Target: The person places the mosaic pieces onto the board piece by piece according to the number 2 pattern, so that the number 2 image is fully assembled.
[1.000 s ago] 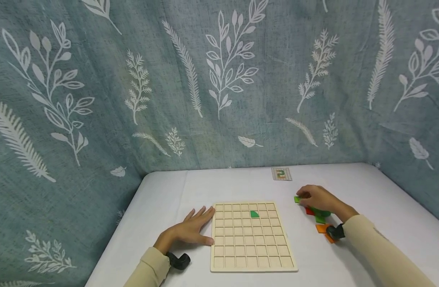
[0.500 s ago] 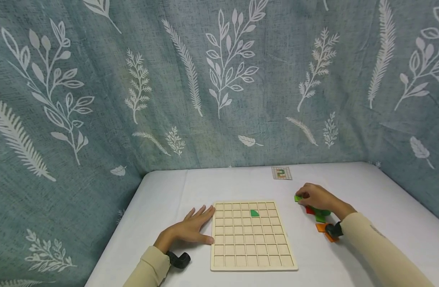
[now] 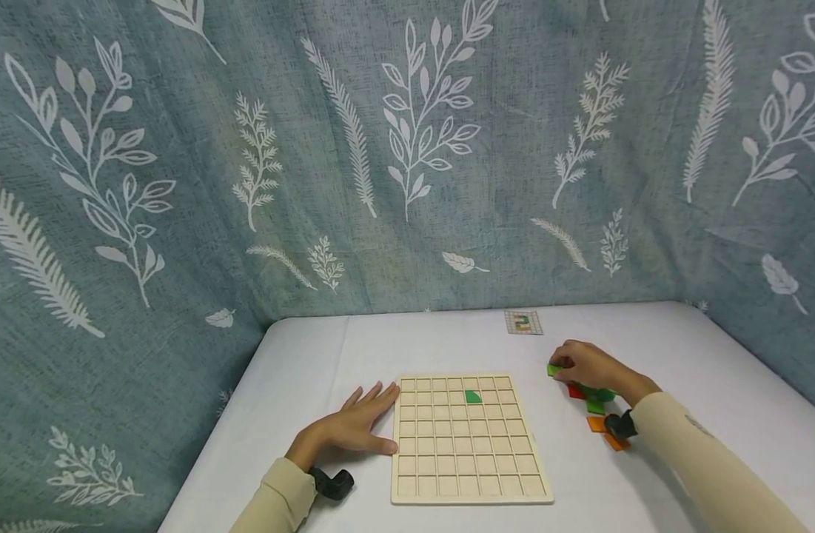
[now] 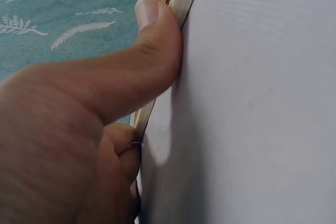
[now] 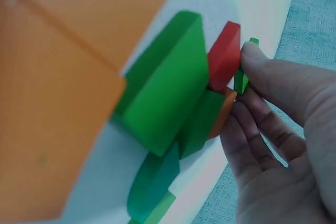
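Observation:
My left hand (image 3: 357,426) lies with spread fingers at the left edge of a pale wooden grid board (image 3: 470,448). Its thumb (image 4: 163,40) bears on the board's side in the left wrist view. A green quarter-round tile (image 3: 472,397) sits in one of the board's upper cells. To the right of the board, my right hand (image 3: 583,364) pinches a small light green tile (image 5: 241,81) between thumb and fingers. Right beside it are a red tile (image 5: 226,56) and a thick green tile (image 5: 173,87), with a teal rounded tile (image 5: 155,182) near them.
Orange tiles (image 3: 597,424) lie below the right forearm and loom large in the right wrist view. A small pattern card (image 3: 523,323) lies at the back of the white table (image 3: 354,355). A leaf-patterned curtain (image 3: 407,148) hangs behind.

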A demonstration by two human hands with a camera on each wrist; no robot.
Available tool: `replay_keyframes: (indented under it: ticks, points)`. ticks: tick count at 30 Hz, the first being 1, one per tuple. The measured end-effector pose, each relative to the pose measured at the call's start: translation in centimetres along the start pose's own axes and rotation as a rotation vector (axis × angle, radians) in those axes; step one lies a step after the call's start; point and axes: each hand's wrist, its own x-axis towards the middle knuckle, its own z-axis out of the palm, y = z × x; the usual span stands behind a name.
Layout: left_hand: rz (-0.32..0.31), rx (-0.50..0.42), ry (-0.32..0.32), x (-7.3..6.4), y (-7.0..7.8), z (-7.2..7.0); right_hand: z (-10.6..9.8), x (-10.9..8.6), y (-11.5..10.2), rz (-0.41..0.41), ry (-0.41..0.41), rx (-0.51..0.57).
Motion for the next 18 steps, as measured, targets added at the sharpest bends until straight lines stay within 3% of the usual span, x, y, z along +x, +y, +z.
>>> replay_keyframes:
  ticks: [9, 18]
  points:
    - [-0.005, -0.001, 0.000, 0.09, -0.14, 0.07, -0.07, 0.16, -0.21, -0.034, -0.021, -0.016]
    - [-0.003, -0.003, 0.000, -0.02, 0.12, -0.07, 0.14, 0.26, -0.19, -0.052, 0.031, -0.014]
